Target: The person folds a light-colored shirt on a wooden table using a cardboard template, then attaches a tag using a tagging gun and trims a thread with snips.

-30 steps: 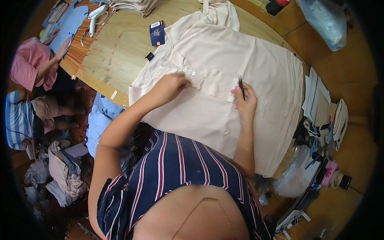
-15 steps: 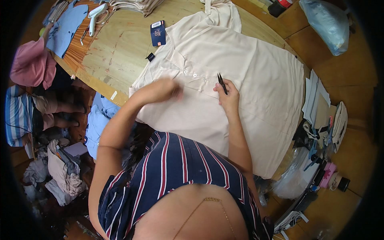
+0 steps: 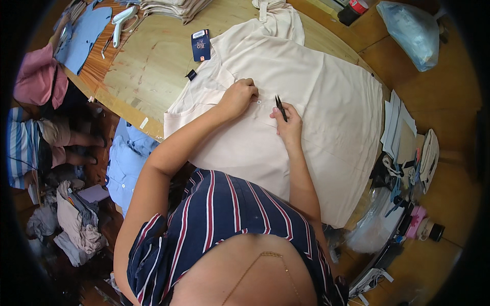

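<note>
A cream blouse lies spread over the table, its buttoned placket running toward my hands. My left hand is closed, thumb and fingers pinching the placket beside a small white button. In my right hand is a pair of black thread snips, held with the points facing away from me just above the cloth. A dark blue hang tag rests beside the collar, and a small black label sits near the neckline.
Folded cream garments and a white tagging gun lie on the far part of the wooden table. At left, a person in pink stands by blue cloth. Papers and a plastic bag are at right.
My left hand has moved right and away from me, from a blurred motion over the blouse to a pinch at the placket. The right hand with the snips has barely shifted.
</note>
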